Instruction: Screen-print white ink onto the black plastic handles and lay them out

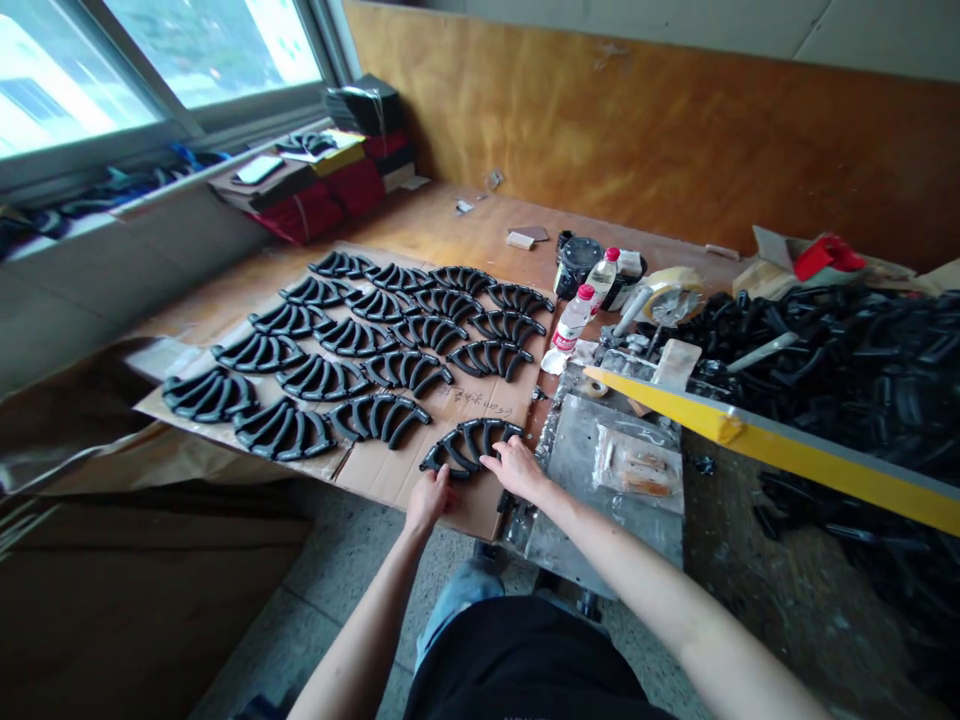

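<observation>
A fan-shaped row of glossy black curved tube-like pieces [469, 440] lies at the front right of a cardboard sheet [480, 510]. My left hand [430, 497] is closed at the row's near left end, with its fingertips on the black pieces. At the right end, my right hand [519, 468] pinches the end piece between thumb and fingers. Behind and to the left, several similar black fans [285, 430] lie in rows on the cardboard. What exactly these pieces are, I cannot make out.
Two red-capped bottles [572, 320], a dark tub [579, 260] and a tape roll [673, 296] stand to the right. A yellow-edged board [750, 432] slants before a large heap of black pieces [847, 350]. A small packet [639, 462] rests on a grey plate [570, 500].
</observation>
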`<state>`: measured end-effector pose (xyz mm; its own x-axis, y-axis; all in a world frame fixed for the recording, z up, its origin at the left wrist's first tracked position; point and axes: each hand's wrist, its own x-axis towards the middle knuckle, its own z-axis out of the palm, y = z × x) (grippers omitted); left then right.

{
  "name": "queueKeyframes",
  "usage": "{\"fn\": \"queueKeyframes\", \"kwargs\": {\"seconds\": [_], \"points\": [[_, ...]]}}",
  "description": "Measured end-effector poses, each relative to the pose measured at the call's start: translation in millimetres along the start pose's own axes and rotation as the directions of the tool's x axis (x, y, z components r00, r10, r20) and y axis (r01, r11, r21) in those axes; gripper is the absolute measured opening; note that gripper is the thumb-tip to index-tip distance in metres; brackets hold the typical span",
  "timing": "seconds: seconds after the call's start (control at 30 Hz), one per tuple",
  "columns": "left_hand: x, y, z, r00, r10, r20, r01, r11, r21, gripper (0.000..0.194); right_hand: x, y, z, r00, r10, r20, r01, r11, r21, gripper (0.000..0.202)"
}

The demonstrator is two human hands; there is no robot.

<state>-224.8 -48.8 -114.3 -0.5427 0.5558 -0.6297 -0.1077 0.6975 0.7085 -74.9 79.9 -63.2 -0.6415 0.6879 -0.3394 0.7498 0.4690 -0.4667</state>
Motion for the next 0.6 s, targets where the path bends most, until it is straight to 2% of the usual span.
{"fn": "queueKeyframes", "kwargs": {"seconds": [0.2,0.27,0.37,0.43,0.5,0.6], "points": [[49,49,16.7,0.996,0.09,-0.007,-0.09,0.994,-0.061,0.028,40,13,-13,0.987,0.135,-0.09,-0.124,0.986,0.115,0.052],[58,59,16.9,0.992,0.123,-0.035,-0.126,0.988,-0.084,0.027,54,10,-14,0.983,0.146,-0.11,-0.122,0.972,0.2,0.054],[58,65,16.6,0.984,0.165,-0.068,-0.172,0.978,-0.12,0.027,64,3,-16,0.986,0.109,-0.124,-0.058,0.931,0.361,0.056],[54,65,17.0,0.98,0.189,-0.067,-0.197,0.971,-0.138,0.025,61,4,-23,0.991,0.072,-0.113,-0.013,0.893,0.451,0.052],[50,62,16.7,0.976,0.211,-0.053,-0.217,0.965,-0.147,0.025,48,16,-37,0.991,0.03,-0.134,0.042,0.864,0.502,0.041],[50,56,13.7,0.975,0.219,-0.03,-0.221,0.958,-0.183,0.029,9,54,-66,0.967,0.04,-0.251,0.097,0.853,0.512,0.031]]}}
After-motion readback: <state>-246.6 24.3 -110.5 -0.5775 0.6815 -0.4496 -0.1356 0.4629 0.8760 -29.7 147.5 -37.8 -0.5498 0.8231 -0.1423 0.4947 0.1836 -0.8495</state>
